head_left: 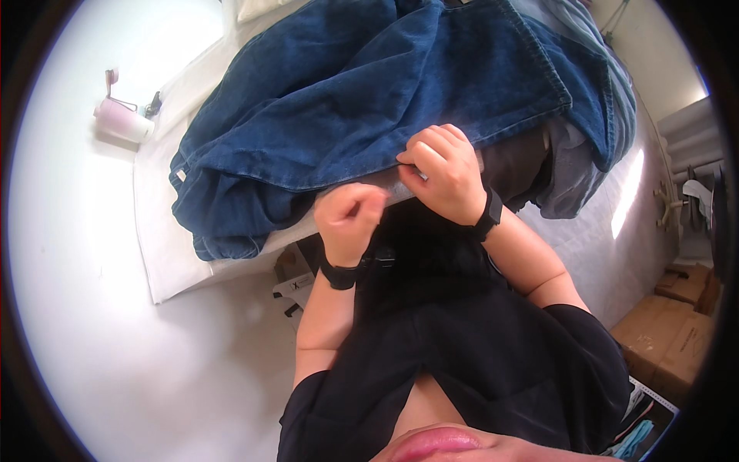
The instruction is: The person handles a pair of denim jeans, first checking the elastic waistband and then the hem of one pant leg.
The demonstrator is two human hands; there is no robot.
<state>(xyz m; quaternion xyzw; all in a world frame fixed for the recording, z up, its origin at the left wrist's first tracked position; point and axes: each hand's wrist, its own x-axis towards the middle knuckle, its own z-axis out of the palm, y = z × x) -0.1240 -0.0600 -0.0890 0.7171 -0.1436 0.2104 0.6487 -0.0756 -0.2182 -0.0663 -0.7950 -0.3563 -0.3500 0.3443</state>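
A large dark blue denim garment lies spread and creased over a white-covered table in front of me, its near edge stitched. My right hand is closed at that near edge, thumb and index finger pinching the denim. Just left of it and slightly nearer my body, my left hand is curled closed and a little blurred. Whatever its fingers hold, if anything, is hidden. Each wrist wears a black band. Dark grey cloth shows beneath the denim, right of my right hand.
The white table cover hangs at the left corner. A lilac cup with a strap is beyond it at far left. Lighter blue-grey cloth drapes on the right. Cardboard boxes are stacked at lower right, below a rack.
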